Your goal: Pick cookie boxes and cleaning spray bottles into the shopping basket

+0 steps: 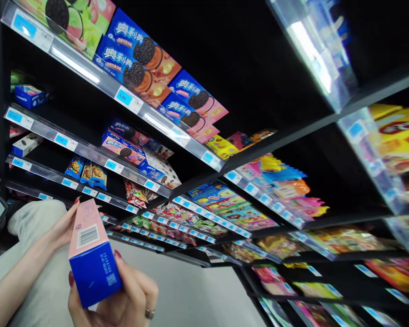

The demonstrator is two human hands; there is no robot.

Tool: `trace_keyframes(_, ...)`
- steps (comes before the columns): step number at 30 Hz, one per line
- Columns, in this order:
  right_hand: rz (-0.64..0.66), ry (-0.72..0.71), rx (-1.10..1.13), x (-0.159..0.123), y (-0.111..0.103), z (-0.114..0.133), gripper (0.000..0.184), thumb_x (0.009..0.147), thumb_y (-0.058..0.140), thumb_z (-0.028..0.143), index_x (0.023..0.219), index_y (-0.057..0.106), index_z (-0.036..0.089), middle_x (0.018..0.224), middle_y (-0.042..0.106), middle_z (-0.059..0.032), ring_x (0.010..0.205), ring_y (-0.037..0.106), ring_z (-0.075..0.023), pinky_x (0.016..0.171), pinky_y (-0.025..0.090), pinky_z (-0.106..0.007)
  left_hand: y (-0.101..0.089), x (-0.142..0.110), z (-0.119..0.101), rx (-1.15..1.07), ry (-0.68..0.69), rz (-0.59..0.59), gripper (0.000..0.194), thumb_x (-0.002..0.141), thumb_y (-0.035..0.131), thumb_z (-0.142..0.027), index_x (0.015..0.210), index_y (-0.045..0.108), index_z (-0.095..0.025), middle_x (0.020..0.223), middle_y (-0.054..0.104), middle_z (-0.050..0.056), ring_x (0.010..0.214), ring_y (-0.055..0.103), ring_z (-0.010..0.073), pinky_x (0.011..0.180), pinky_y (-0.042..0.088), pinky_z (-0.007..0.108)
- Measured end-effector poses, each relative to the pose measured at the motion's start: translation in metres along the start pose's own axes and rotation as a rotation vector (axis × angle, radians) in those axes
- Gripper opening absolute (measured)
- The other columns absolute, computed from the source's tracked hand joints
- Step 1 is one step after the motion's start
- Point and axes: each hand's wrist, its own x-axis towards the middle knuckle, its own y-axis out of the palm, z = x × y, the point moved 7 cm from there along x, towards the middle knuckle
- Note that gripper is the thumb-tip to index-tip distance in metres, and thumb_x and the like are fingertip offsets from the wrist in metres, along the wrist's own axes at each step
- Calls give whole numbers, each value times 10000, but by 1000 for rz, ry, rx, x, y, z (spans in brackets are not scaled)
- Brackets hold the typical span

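Landmark: the pink-and-blue box [92,254], held in both hands above the pale floor [197,290], in front of dark shelving [276,131]. The box is tilted. Its blue end faces the camera (printed date code and small square code on it); its pink side shows a barcode [87,236].

Left hand [65,226]: at the far end of the box, grip closed on its edge. Right hand [124,286]: at the near, blue end, grip closed on the box, digits on opposite sides (ring [150,313] on one finger).

Left of the box: a leg in light trousers [37,227], behind the left forearm.

Beyond the box, on the shelving: blue-and-yellow snack packets [75,167], a small white-and-blue box [26,144] and a small blue box [30,96]. Higher above the box: stacked blue-and-orange cookie boxes [139,59], with blue-and-pink cookie boxes [194,106] to their right. A price label [128,99] on that shelf edge reads 6.00. Far right of the box: yellow packets [400,136] (blurred, print unreadable).
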Motion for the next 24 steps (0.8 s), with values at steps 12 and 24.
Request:
trace_keyframes(12,238,-245,116,38,-22,-97,433,821,675,126,1239,597,209,1108,656,-125,1026,664,-237,758,615,-340,-41,-28,-74,112,467,-140,709,564,788,-207,1253,621,-190,964,775,70,999,701,321,942,544,435)
trace_keyframes(24,95,-172,102,37,-27,-122,369,809,678,102,1148,622,236,1226,619,-129,1076,658,-233,726,606,-321,-6,-53,-82,488,432,-75,787,448,834,-161,1212,649,-186,1042,748,113,1133,611,431,887,542,432)
